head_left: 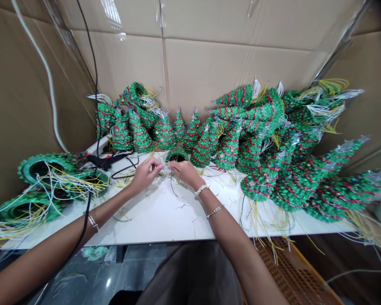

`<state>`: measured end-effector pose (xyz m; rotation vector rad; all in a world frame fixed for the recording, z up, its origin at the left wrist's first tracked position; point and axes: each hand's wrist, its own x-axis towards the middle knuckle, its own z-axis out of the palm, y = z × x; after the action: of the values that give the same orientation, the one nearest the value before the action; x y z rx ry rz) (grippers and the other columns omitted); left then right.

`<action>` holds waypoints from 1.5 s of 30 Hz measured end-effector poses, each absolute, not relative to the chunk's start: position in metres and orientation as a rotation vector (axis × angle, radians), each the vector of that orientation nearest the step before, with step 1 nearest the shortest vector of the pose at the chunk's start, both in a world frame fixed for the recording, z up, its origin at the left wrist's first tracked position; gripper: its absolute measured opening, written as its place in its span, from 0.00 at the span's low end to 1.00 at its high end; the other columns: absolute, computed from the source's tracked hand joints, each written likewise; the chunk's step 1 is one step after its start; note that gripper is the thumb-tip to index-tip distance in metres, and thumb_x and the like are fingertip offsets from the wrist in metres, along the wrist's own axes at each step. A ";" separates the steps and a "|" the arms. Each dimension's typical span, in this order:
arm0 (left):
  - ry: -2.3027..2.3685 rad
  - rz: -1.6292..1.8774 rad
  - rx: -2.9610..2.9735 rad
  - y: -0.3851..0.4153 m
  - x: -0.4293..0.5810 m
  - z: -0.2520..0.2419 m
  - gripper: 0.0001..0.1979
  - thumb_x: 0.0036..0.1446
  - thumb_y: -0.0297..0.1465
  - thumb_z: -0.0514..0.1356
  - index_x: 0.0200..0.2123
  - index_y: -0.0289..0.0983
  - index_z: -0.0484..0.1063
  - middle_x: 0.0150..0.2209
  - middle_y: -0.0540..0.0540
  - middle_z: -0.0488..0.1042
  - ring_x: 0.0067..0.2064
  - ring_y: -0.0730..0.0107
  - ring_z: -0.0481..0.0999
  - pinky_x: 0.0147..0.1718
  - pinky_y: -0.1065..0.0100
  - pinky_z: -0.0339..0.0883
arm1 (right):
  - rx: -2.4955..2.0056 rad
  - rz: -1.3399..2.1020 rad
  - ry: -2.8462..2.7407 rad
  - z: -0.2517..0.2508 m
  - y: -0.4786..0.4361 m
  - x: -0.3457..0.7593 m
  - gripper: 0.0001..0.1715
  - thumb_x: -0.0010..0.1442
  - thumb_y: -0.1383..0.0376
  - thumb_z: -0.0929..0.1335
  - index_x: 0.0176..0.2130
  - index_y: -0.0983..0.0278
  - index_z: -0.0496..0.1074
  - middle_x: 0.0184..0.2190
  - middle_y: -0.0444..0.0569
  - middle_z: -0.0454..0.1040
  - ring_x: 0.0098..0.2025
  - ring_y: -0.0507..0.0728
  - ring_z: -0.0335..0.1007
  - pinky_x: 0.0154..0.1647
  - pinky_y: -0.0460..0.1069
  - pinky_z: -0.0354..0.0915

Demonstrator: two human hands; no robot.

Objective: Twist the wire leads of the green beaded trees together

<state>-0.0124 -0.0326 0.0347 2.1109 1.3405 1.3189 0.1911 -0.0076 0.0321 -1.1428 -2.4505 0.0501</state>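
Over the middle of the white table, my left hand (146,173) is closed in a pinch, thumb against forefinger. My right hand (184,171) pinches from the other side, its fingertips almost meeting the left ones. Thin pale wires (167,168) run between the two sets of fingertips; their ends are too small to make out. Just behind lies a small green tinsel Christmas tree (177,151), its round hollow base turned towards me. A dark wire (172,186) hangs down below the right fingertips.
Several decorated trees (141,133) stand along the cardboard wall (209,63). More are piled at right (320,178), yellow and white wires trailing over the table edge. Hollow-based trees (25,207) lie at left near a black tool (104,162). A black cable (93,63) hangs across my left forearm.
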 end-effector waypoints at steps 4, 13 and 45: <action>1.331 1.257 1.200 -0.040 0.004 0.034 0.10 0.49 0.32 0.68 0.25 0.33 0.72 0.21 0.52 0.65 0.22 0.77 0.61 0.21 0.74 0.52 | -1.150 0.043 -2.474 0.031 -0.008 0.190 0.19 0.73 0.60 0.60 0.52 0.57 0.77 0.38 0.50 0.82 0.38 0.55 0.76 0.35 0.45 0.55; 0.969 0.911 0.408 -0.042 0.009 0.056 0.08 0.59 0.22 0.55 0.27 0.33 0.65 0.22 0.53 0.60 0.16 0.83 0.53 0.13 0.78 0.45 | -1.139 0.041 -2.486 0.028 -0.005 0.190 0.19 0.73 0.60 0.60 0.53 0.58 0.77 0.37 0.52 0.82 0.36 0.56 0.76 0.34 0.46 0.55; 1.417 1.225 2.697 -0.026 -0.018 0.047 0.11 0.65 0.39 0.58 0.35 0.39 0.75 0.39 0.42 0.77 0.42 0.61 0.73 0.43 0.62 0.62 | -1.099 0.149 -2.339 0.023 0.003 0.194 0.20 0.74 0.58 0.60 0.52 0.60 0.78 0.39 0.50 0.83 0.38 0.54 0.77 0.39 0.44 0.59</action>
<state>-0.0176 -0.0258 0.0467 2.6973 1.4172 1.2252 0.1936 0.0034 0.0232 -1.0986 -2.3391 0.1494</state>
